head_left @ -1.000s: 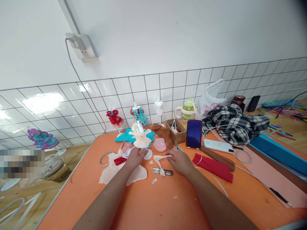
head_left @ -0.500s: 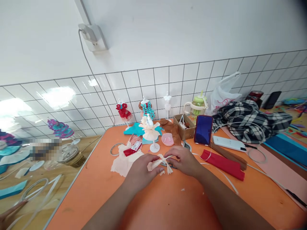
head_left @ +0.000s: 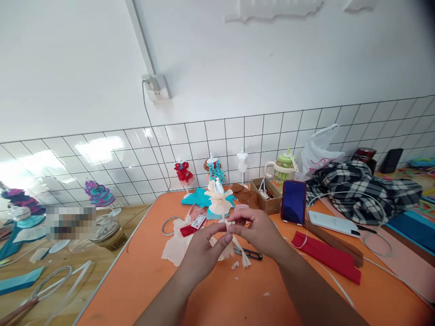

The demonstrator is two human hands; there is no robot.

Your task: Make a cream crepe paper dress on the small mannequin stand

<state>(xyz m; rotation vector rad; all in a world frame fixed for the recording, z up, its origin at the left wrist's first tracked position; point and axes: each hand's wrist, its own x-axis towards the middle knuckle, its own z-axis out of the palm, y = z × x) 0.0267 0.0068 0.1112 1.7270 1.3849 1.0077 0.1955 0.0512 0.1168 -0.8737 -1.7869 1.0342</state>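
Observation:
My left hand (head_left: 205, 248) and my right hand (head_left: 258, 233) meet over the orange table, both closed in a pinch on a cream crepe paper strip (head_left: 231, 224). Its gathered part is mostly hidden by my fingers. From under my right hand hangs a twisted cream tail (head_left: 244, 259). Beneath it lie black-handled thread snips (head_left: 254, 255). Just behind my hands stands a small white dress form (head_left: 219, 203) in a ruffled cream paper dress. A cream paper sheet (head_left: 173, 249) spreads under and left of my left hand, with small scraps (head_left: 235, 265) in front.
Dressed mini forms in red (head_left: 183, 172) and teal (head_left: 216, 171) and a bare form (head_left: 242, 163) line the wall. Rightward are a cardboard box (head_left: 272, 204), a propped phone (head_left: 293, 202), and red paper (head_left: 326, 256). A tape ring (head_left: 167, 226) lies left.
My hands have come together, and the strip that was stretched between them is now bunched at my fingertips. The view has tilted upward, and the thread snips show more fully.

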